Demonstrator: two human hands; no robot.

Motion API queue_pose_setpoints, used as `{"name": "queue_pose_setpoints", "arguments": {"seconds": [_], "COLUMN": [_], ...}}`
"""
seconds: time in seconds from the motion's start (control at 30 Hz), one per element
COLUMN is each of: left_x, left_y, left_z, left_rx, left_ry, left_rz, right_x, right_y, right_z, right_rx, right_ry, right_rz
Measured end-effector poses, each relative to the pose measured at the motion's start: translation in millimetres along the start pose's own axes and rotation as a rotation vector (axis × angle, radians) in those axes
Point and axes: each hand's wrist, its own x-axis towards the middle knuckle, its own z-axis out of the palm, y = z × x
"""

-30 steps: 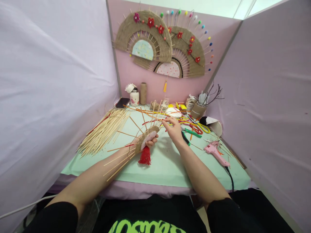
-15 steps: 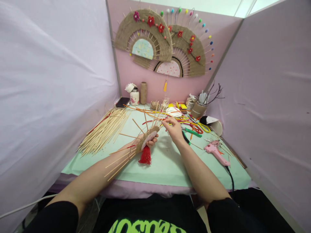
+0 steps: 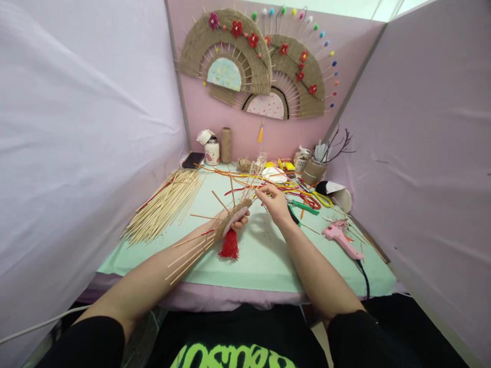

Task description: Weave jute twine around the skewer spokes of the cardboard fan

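Note:
My left hand (image 3: 241, 221) is closed around the half-round base of a small fan (image 3: 235, 217), which has a twine-brown rim and a pale centre. Thin wooden sticks (image 3: 192, 255) spread out from its curved edge, several of them over my left forearm. From the base hangs a red tassel (image 3: 229, 245). At the fan's far right end, my right hand (image 3: 274, 202) has thumb and fingertips pinched together beside the sticks. What lies between those fingertips is too small to make out.
A pile of loose sticks (image 3: 164, 204) lies left. Green-handled pliers (image 3: 305, 207), scissors (image 3: 322, 199) and a pink glue gun (image 3: 341, 237) with its cord are on the right. Behind stand a jar (image 3: 211, 151), a twine spool (image 3: 226, 145) and a pot of twigs (image 3: 313, 169).
The fan has turned slightly, its upper sticks shifting a little to the right. My right hand keeps its pinch in nearly the same place.

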Motion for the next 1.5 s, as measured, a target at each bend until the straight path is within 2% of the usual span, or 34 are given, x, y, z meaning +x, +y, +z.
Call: {"name": "queue_pose_setpoints", "arguments": {"seconds": [0.37, 0.57, 0.73, 0.9, 1.17, 1.3, 1.5], "left_x": [-5, -4, -4, -3, -1, 0, -4], "left_y": [1, 7, 5, 4, 5, 4, -2], "left_z": [11, 19, 21, 21, 0, 0, 11], "left_rx": [0.062, 0.174, 0.234, 0.201, -0.107, -0.072, 0.044], "left_ry": [0.128, 0.215, 0.266, 0.242, 0.091, 0.111, 0.176], "left_rz": [0.024, -0.069, 0.002, -0.045, -0.021, -0.018, 0.062], "right_x": [-2, -3, -2, -1, -2, -2, -3], "right_y": [-4, -4, -2, 1, -1, 0, 1], "right_z": [-3, -3, -4, -4, -4, -3, -1], "right_rx": [0.016, 0.021, 0.025, 0.041, 0.095, 0.088, 0.067], "right_ry": [-0.013, -0.011, -0.022, -0.023, 0.017, -0.002, -0.032], "right_rz": [0.027, 0.054, 0.058, 0.053, 0.078, 0.090, 0.098]}}
